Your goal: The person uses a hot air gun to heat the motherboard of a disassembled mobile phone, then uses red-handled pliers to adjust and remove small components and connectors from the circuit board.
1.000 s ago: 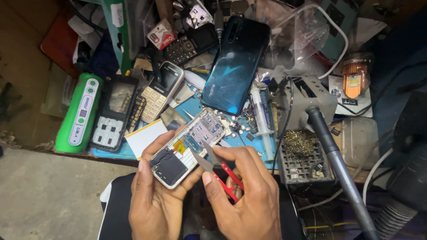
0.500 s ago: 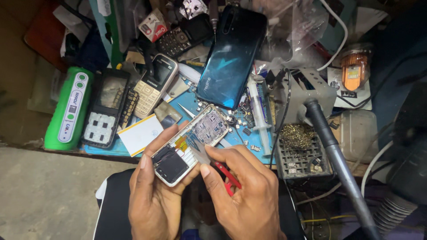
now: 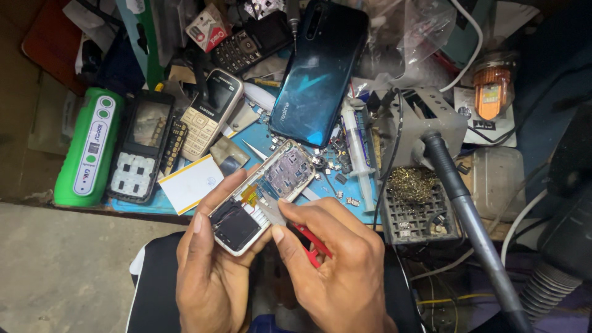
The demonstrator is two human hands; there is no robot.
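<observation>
Head view: at seven o'clock the left hand (image 3: 209, 271) is curled around an opened keypad phone (image 3: 259, 197), gripping its white frame. At five o'clock the right hand (image 3: 336, 265) pinches red-handled cutters (image 3: 302, 234), blade tip on the exposed board. A slip could gouge the board or tear the orange flex; the solder-wire holder (image 3: 419, 209) stands near at three o'clock.

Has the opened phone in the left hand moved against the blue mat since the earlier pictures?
No clear move: the opened phone lies in the left hand over the blue mat's near edge, as before.
</observation>
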